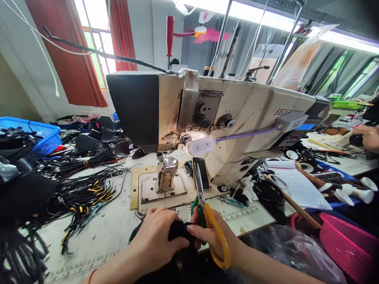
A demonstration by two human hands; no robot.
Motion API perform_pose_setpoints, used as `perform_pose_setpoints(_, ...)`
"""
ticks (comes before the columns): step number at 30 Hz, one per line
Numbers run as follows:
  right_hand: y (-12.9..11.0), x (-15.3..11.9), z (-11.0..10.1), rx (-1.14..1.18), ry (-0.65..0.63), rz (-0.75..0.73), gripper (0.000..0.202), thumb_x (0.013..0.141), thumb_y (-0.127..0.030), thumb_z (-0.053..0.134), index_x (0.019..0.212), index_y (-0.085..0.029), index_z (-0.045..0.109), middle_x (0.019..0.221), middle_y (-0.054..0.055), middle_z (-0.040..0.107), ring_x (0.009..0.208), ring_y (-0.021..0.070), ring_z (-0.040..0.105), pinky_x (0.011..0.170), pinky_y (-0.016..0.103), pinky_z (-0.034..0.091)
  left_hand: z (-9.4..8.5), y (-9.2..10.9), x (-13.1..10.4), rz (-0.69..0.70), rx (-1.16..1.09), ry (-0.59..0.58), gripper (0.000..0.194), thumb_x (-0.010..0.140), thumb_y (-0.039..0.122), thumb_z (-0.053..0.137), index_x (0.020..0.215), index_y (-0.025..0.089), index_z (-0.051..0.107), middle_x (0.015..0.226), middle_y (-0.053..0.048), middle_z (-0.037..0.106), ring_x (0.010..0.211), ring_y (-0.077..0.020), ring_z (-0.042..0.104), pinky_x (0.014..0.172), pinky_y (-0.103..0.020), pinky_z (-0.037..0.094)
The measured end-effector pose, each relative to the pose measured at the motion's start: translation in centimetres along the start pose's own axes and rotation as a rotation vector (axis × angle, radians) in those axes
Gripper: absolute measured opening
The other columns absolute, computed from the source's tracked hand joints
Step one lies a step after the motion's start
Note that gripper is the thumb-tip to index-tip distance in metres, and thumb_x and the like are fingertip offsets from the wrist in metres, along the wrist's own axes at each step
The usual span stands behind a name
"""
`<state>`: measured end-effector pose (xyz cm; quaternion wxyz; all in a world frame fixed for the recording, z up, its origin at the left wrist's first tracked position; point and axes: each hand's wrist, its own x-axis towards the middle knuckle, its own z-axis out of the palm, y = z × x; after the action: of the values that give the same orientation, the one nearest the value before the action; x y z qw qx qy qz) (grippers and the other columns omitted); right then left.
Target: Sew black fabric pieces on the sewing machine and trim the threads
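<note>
My left hand is closed on a black piece of material, low in front of the sewing machine's post. Scissors with one orange-yellow and one green handle sit in my right hand, blades upward and nearly together. The right thumb and fingertips also pinch the black piece beside the left thumb. More dark material lies below the hands, where its shape is hard to make out. Behind the blades, a phone lies on the machine bed.
The sewing machine fills the middle. Bundled black straps and a blue basket are at left. Blue-handled snips, paper, a wooden stick and a pink tub are at right. Another person's hand shows at far right.
</note>
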<state>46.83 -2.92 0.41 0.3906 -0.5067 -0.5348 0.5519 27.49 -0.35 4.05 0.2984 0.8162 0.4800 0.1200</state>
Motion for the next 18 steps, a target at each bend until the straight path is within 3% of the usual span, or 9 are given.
perform_pose_setpoints(3, -0.7, -0.5, -1.5, -0.212, -0.044, -0.027, 0.033, 0.078, -0.05, 0.069, 0.083, -0.021, 0.053, 0.071, -0.003, 0.057, 0.056, 0.0143, 0.055, 0.053, 0.027, 0.043, 0.4, -0.3, -0.1, -0.081, -0.136, -0.059, 0.015, 0.076, 0.034, 0.067, 0.073, 0.02, 0.062, 0.085, -0.003, 0.062, 0.091, -0.025, 0.057, 0.086, -0.038, 0.042)
perform_pose_setpoints(6, -1.6, -1.0, -4.6, -0.725, -0.121, -0.135, 0.029, 0.075, -0.043, 0.074, 0.081, -0.02, 0.058, 0.079, 0.002, 0.062, 0.07, 0.0197, 0.057, 0.061, 0.029, 0.042, 0.2, -1.2, 0.2, -0.095, -0.293, -0.088, 0.015, 0.074, 0.036, 0.067, 0.08, 0.022, 0.067, 0.093, -0.002, 0.063, 0.1, -0.0253, 0.056, 0.089, -0.035, 0.041)
perform_pose_setpoints(10, -2.6, -1.6, -7.8, -1.226, -0.092, -0.223, 0.041, 0.072, -0.052, 0.077, 0.088, -0.018, 0.062, 0.091, 0.007, 0.065, 0.078, 0.0253, 0.061, 0.065, 0.033, 0.043, 0.3, -1.8, 0.6, -0.101, -0.382, -0.1, 0.017, 0.068, 0.032, 0.069, 0.082, 0.022, 0.07, 0.092, -0.001, 0.062, 0.095, -0.0229, 0.057, 0.085, -0.031, 0.041)
perform_pose_setpoints(14, -3.1, -1.8, -8.6, -1.41, -0.093, -0.307, 0.04, 0.078, -0.056, 0.071, 0.084, -0.017, 0.062, 0.084, 0.006, 0.065, 0.072, 0.0238, 0.063, 0.059, 0.032, 0.04, 0.6, -1.7, 0.9, -0.114, -0.39, -0.11, 0.017, 0.065, 0.033, 0.07, 0.076, 0.02, 0.069, 0.086, 0.0, 0.059, 0.088, -0.0211, 0.057, 0.078, -0.029, 0.041)
perform_pose_setpoints(18, -3.2, -1.2, -8.9, -1.474, -0.106, -0.465, 0.033, 0.078, -0.049, 0.072, 0.083, -0.017, 0.063, 0.083, 0.005, 0.065, 0.071, 0.0217, 0.063, 0.059, 0.031, 0.04, 0.5, -1.7, 0.8, -0.106, -0.393, -0.111, 0.015, 0.065, 0.033, 0.07, 0.074, 0.021, 0.067, 0.085, 0.0, 0.056, 0.086, -0.0207, 0.055, 0.077, -0.029, 0.041)
